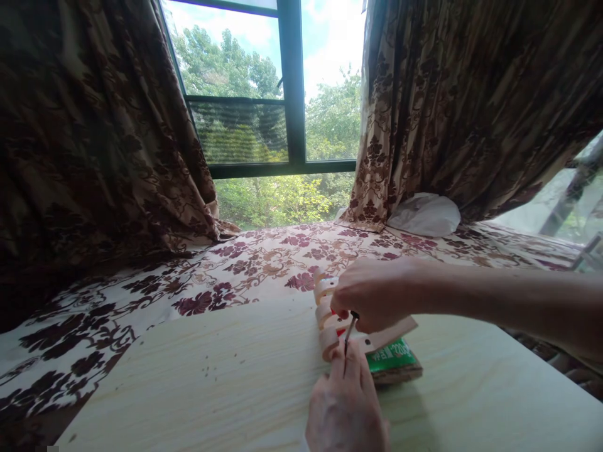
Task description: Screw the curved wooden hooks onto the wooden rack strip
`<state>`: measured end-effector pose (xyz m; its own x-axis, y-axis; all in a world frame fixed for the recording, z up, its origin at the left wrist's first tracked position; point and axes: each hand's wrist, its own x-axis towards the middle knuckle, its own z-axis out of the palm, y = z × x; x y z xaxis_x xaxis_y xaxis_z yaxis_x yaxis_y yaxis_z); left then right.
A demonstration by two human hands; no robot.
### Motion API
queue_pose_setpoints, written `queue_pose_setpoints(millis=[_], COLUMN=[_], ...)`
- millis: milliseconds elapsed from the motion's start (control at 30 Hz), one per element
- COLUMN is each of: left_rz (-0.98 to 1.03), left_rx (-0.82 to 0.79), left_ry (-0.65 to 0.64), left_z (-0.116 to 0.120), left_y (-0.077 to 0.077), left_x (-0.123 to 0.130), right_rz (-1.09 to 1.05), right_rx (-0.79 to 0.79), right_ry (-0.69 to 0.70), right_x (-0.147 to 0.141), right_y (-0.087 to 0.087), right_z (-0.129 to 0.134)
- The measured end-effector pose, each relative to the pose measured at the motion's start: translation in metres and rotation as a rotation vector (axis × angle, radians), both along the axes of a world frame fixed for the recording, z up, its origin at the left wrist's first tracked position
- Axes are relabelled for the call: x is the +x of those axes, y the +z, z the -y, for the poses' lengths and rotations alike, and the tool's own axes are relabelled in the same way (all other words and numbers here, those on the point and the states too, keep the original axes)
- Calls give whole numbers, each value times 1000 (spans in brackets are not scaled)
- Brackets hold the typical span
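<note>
Pale wooden pieces with rounded ends and dark holes, put together as one assembly [330, 342], rest over a green packet [393, 356] on the board. My left hand [346, 405] comes in from below, fingers closed round a thin metal tool [349, 336] with a dark upper end. That tool slants up toward my right hand [381, 294], which reaches in from the right above the wooden assembly. Its fingers are curled closed, and what they grip is hidden from this angle. Bits of red show between the wooden pieces.
The pale wood-grain board [211, 370] carries a few small dark specks. Behind it spreads a flowered cloth [264, 260] with a white bag [426, 215] on it. Patterned curtains [424, 94] frame a window [293, 88] with trees outside.
</note>
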<state>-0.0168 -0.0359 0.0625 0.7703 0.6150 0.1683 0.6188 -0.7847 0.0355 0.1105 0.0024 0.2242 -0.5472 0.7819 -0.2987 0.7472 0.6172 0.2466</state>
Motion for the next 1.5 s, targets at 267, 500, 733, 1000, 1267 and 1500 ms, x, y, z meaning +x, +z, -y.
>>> queue_pose_setpoints(millis=[267, 500, 733, 1000, 1267, 1500], left_rz=[2, 9, 21, 0, 17, 62], left_rx=[10, 21, -16, -28, 48, 130], left_ry=[-4, -15, -19, -7, -22, -21], left_z=[2, 0, -2, 1, 2, 1], left_y=[0, -5, -2, -1, -1, -7], left_x=[2, 0, 0, 0, -1, 0], right_rz=[-41, 12, -3, -92, -76, -66], right_rx=[-41, -94, -60, -20, -34, -99], right_ry=[46, -34, -19, -43, 19, -65], right_x=[-2, -9, -3, -4, 0, -5], right_y=[4, 10, 21, 17, 19, 17], right_z=[-2, -7, -1, 0, -1, -2])
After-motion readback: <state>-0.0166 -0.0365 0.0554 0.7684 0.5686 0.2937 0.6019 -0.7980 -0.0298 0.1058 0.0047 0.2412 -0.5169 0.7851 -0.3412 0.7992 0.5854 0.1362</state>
